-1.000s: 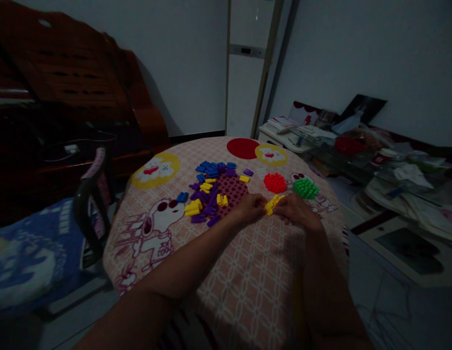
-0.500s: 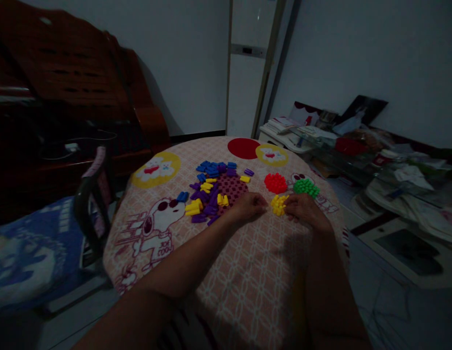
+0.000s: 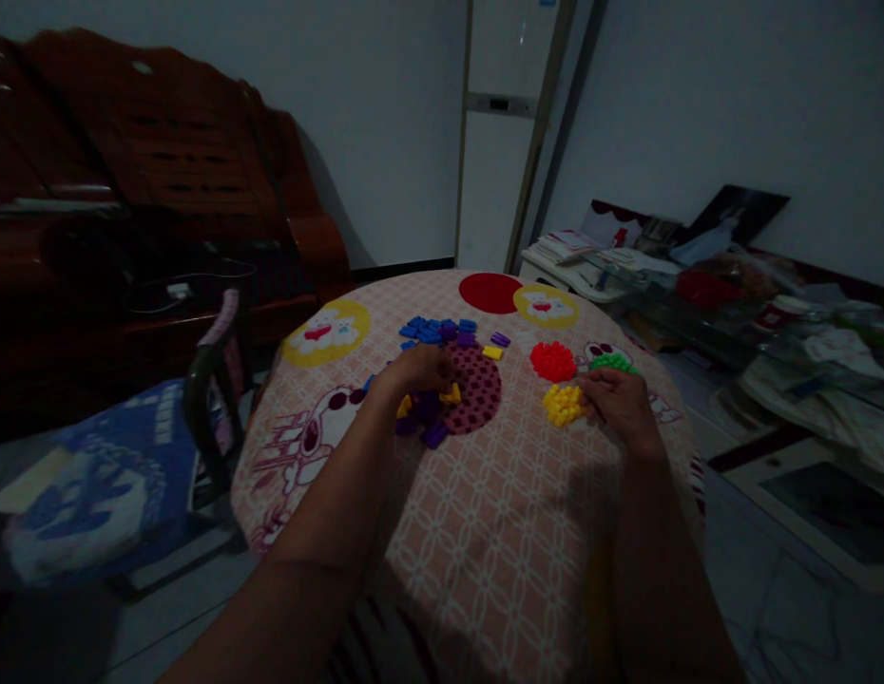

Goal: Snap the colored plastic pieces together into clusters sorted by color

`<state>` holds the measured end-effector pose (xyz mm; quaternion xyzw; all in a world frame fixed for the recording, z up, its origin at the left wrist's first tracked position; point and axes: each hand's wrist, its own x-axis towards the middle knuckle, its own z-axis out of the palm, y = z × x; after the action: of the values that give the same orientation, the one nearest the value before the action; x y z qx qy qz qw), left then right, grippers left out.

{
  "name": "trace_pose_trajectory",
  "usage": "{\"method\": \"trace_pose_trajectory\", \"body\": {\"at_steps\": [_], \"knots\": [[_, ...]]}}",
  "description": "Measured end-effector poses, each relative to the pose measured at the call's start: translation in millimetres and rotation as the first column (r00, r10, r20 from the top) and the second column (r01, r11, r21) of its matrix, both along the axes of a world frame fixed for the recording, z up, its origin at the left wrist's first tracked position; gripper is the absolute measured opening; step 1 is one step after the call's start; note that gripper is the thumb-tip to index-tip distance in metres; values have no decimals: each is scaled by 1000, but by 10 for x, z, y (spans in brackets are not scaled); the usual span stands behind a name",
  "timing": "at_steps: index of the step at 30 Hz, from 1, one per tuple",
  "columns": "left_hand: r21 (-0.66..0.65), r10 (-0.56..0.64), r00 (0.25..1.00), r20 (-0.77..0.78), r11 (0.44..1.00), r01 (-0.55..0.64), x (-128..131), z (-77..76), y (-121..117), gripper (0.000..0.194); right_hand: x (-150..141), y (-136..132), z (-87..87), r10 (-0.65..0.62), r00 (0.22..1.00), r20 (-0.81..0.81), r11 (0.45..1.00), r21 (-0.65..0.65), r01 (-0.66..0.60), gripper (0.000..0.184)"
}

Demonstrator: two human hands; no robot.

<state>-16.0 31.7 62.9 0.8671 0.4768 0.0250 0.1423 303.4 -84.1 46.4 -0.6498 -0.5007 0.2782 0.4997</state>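
My left hand [image 3: 417, 369] hovers palm down over a loose pile of yellow and purple plastic pieces [image 3: 429, 410] on the round table [image 3: 477, 532]. Its fingers curl down into the pile, and what they hold is hidden. My right hand [image 3: 617, 404] rests beside a joined yellow cluster [image 3: 563, 404], fingers curled against its right edge. A red cluster [image 3: 553, 361] sits just beyond the yellow one. A green cluster [image 3: 613, 363] peeks out behind my right hand. Blue pieces [image 3: 432, 331] lie further back.
A cartoon-print cloth covers the table. A dark chair [image 3: 214, 399] with a blue cushion stands at the left. A wooden sofa [image 3: 149, 218] fills the back left. A low cluttered table [image 3: 734, 294] with papers stands at the right.
My left hand left the yellow cluster and moved left to the loose pile. My right hand stayed by the yellow cluster, which now lies on the table. The camera shifted a little.
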Motion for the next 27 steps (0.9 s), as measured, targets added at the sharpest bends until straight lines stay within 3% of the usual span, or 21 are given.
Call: {"method": "trace_pose_trajectory", "body": {"at_steps": [3,8,10,12,15,17,20,27], "knots": [[-92,-28,995,-97,996,19,98,-68,-32,24,26,25,-43,-43,999,-7,998,51,43,33],[-45,-34,995,-91,999,30,229,-69,-98,20,71,41,-80,-78,997,-25,992,101,80,30],[-32,-44,998,36,998,45,270,-64,-108,13,68,48,-77,-77,996,-35,990,117,80,29],[-50,-70,962,263,995,86,356,-84,-120,11,47,59,-75,-50,998,-47,990,133,56,29],[-112,-103,790,605,971,212,572,-164,-164,14,-16,79,-82,35,996,-78,990,141,-24,31],[-141,-105,681,725,945,296,726,-233,-219,17,-65,90,-92,84,992,-89,989,133,-71,32],[-142,-110,620,777,928,344,900,-316,-344,19,-102,95,-104,122,989,-80,986,128,-111,30],[58,-321,646,693,918,393,1128,-420,-664,25,32,102,-123,44,996,-71,980,197,-29,26]]}}
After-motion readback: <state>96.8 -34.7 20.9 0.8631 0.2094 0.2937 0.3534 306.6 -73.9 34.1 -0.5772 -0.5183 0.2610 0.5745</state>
